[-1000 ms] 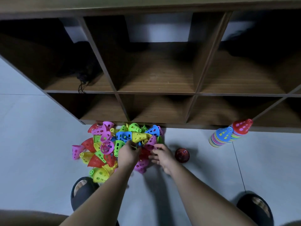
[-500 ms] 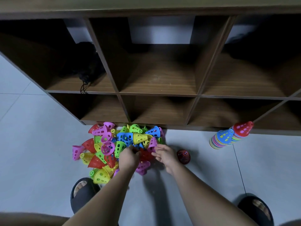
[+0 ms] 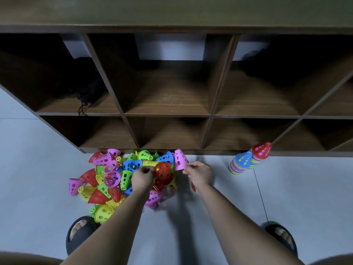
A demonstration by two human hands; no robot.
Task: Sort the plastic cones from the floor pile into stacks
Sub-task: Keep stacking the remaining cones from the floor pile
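Lifting two cones at once: half a second ago both hands were down in the pile (image 3: 114, 178). Now the left hand (image 3: 142, 177) has its fingers curled round a red cone (image 3: 163, 170) and the right hand (image 3: 199, 173) pinches a pink cone (image 3: 179, 162) by its rim, both just above the heap. The stacks (image 3: 241, 165) sit well apart to the right, by the shelf (image 3: 168, 100). Probably nesting next, then carrying over. Most of the pile is unsorted.

Head cam, looks down-fwd, floor (image 3: 305, 197) near.
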